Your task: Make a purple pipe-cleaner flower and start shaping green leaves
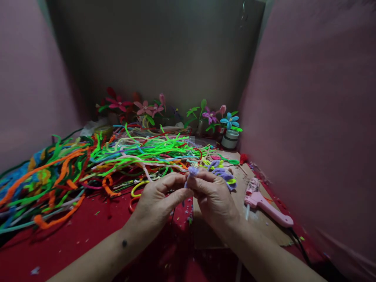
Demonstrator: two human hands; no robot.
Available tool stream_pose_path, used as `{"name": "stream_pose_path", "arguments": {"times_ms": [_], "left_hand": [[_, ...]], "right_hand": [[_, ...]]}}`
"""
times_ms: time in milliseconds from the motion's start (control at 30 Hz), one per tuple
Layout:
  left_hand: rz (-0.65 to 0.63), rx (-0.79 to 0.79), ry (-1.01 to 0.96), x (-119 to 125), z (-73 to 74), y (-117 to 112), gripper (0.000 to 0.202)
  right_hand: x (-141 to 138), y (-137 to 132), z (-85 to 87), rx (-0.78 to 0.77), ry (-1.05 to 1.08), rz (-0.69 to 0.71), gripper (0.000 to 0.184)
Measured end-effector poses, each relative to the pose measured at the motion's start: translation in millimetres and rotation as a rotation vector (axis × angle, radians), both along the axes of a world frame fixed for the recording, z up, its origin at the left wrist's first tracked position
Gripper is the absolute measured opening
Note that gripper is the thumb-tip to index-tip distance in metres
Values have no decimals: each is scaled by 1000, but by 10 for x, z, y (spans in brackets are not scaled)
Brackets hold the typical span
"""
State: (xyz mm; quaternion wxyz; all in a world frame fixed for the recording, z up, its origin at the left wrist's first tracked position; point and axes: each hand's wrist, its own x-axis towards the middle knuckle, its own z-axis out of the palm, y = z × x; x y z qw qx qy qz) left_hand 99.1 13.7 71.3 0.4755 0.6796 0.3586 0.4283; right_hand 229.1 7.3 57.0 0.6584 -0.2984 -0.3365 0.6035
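Note:
A small piece of lavender pipe cleaner [193,170] pokes up between the fingertips of both hands, over the near edge of the cardboard. My left hand [158,197] pinches it from the left with thumb and forefinger. From the right, my right hand [216,197] closes thumb and fingers on it. The fingers cover its lower part, and a thin dark lavender end shows below the left fingertips. Just behind my right hand lie lavender looped petals [219,171] with yellow-green bits among them.
A pink glue gun [268,207] rests on the cardboard [210,239] at right. Scissors handles [136,190] show beside my left hand. Loose colourful pipe cleaners [117,164] spread across the left and back. Finished pipe-cleaner flowers [229,121] stand along the back wall. Pink side walls flank the table.

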Motion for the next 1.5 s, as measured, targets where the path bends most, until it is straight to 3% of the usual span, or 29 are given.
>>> {"name": "stream_pose_path", "arguments": {"times_ms": [167, 500, 733, 1033, 1167, 1500], "left_hand": [[51, -61, -28, -3, 1, 18, 11], [-143, -256, -197, 0, -34, 69, 17], [-250, -316, -294, -29, -55, 122, 17], [-461, -625, -361, -88, -72, 191, 22], [-526, -664, -348, -112, -109, 205, 25], [-490, -639, -320, -123, -109, 191, 22]], "right_hand": [[-24, -32, 18, -18, 33, 22, 5], [-54, -32, 2, -52, 126, 149, 5], [-27, -42, -19, 24, 102, 244, 5], [87, -8, 11, -30, -26, 409, 14], [106, -8, 29, -60, -49, 403, 19], [84, -33, 42, -39, -82, 306, 14]]}}
